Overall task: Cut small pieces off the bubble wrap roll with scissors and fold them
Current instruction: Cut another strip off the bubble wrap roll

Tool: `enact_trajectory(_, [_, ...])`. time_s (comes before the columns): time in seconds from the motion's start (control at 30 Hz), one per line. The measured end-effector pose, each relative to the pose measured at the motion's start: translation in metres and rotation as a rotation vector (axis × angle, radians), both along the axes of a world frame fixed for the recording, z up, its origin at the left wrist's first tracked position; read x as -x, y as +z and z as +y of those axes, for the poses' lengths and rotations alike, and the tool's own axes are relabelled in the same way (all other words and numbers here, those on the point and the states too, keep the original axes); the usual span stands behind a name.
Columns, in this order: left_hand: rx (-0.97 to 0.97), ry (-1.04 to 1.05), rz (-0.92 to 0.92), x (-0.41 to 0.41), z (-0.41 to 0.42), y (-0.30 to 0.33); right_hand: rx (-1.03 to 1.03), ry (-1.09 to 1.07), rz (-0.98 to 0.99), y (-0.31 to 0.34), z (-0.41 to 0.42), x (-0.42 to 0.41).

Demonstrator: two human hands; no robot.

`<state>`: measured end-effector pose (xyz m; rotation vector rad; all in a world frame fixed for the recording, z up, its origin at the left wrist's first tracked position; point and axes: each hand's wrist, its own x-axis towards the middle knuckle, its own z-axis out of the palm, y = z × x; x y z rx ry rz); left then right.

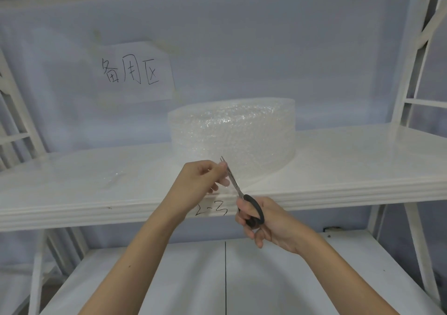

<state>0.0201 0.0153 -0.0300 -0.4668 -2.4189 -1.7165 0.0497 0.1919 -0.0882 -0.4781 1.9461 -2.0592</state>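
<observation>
Two hands at work: the left hand point(203, 176) pinches the loose end of the wrap; the right hand point(263, 220) works the scissors point(238, 190).
Step in hand: cutting, as I judge it; the blades run up through the free flap just right of the left fingertips, their tips a little apart.
Bubble wrap roll point(233, 133): lies flat on the shelf point(350, 159), just beyond both hands, its loose flap drawn forward to the shelf edge.
Left hand: fingers and thumb closed on the flap, wrist raised, forearm coming up from below.
Right hand: below and right of the left, fingers curled through the black handles, clamped on them.
Next move calls for: closing the blades while the left hand keeps the flap taut, then folding the freed piece.
Already cut: a faint clear patch point(113, 178) lies left of the left hand; whether it is a folded piece I cannot tell.
</observation>
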Motion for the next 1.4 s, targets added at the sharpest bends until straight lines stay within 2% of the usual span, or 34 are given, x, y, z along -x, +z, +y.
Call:
enact_trajectory(0.77, [-0.035, -0.146, 0.090, -0.003, 0.000, -0.013, -0.083, 0.005, 0.061, 0.023, -0.004, 0.002])
enact_trajectory(0.97, [0.018, -0.100, 0.077, -0.004, -0.002, -0.006, -0.071, -0.006, 0.064, 0.021, -0.003, 0.004])
enact_trajectory(1.1, [-0.150, -0.030, 0.017, -0.004, -0.002, 0.001, -0.080, -0.019, 0.055, 0.019, -0.004, 0.005])
enact_trajectory(1.27, [-0.077, 0.015, 0.114, 0.000, 0.006, 0.002, -0.092, -0.031, 0.057, 0.020, -0.004, 0.004])
enact_trajectory(1.4, [-0.088, 0.033, 0.124, 0.003, 0.008, 0.000, -0.089, -0.033, 0.043, 0.018, -0.001, 0.000])
